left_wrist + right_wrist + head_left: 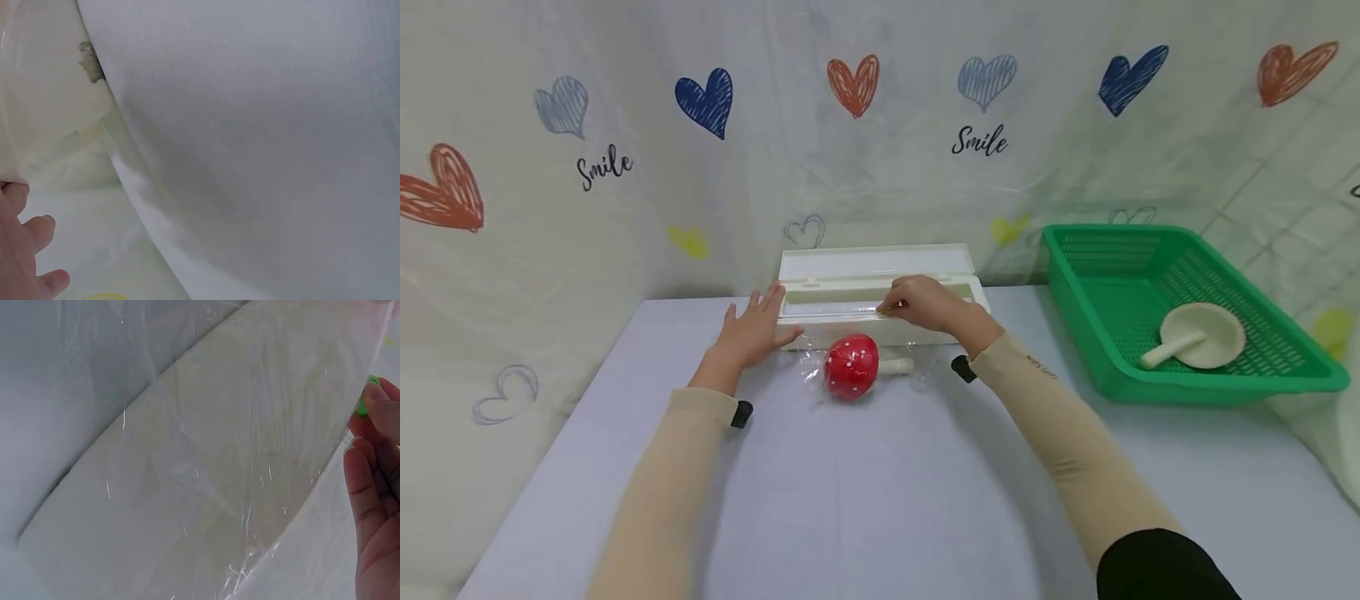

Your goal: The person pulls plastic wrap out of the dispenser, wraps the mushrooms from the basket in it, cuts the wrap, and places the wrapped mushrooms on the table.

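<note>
Pinching a small green piece [362,407] between thumb and finger, the right hand [921,302] works at the upper edge of a long white box [917,335], as we see at the right edge of the right wrist view. In the head view we find the box just above the centre of the frame, its lid [876,262] raised along the back.

We see the left hand [752,329] at the left end of the box, its fingers spread wide and touching that end; in the left wrist view its fingertips show in the lower left corner.

Clear film [812,375] hangs down over the front of the box, wrinkled and shiny across the right wrist view. Just below the box, near the centre of the head view, we have a red mushroom [848,368] with white dots, lying on its side on the white desk [865,517], its pale stem to the right. Film shows around it, though we cannot tell whether above or beneath.

At the right of the frame we notice a green basket [1225,392] with a cream mushroom-shaped piece [1213,333] inside, its stem toward the lower left. Behind everything, a pale curtain [895,183] carries hearts and the word "Smile".
</note>
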{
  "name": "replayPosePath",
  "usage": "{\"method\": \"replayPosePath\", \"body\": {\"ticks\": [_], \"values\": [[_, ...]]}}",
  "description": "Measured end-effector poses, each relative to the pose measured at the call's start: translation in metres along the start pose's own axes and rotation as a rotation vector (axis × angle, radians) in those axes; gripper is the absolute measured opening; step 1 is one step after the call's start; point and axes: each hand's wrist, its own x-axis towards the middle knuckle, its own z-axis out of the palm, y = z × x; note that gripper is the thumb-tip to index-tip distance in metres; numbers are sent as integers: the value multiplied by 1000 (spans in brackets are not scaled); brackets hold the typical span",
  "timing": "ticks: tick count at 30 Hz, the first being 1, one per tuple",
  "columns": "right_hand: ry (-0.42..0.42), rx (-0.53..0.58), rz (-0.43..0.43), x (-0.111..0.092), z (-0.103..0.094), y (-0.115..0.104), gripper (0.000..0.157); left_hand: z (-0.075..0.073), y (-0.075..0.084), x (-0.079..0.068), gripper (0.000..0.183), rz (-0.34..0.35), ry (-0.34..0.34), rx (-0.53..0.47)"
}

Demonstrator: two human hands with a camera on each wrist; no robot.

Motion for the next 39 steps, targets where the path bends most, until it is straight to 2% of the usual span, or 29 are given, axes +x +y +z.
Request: {"method": "replayPosePath", "body": {"ticks": [9,19,31,39], "values": [[-19,-26,7,-15,-12,5,16,0,0,-3,93,2,4,-56],[22,-42,23,-34,-15,18,19,-1,2,-2,93,-10,14,-48],[56,-49,14,-45,-18,29,16,1,-3,-3,93,-14,25,-48],[42,-57,40,-58,-25,38,17,0,0,-2,94,-13,22,-44]]}}
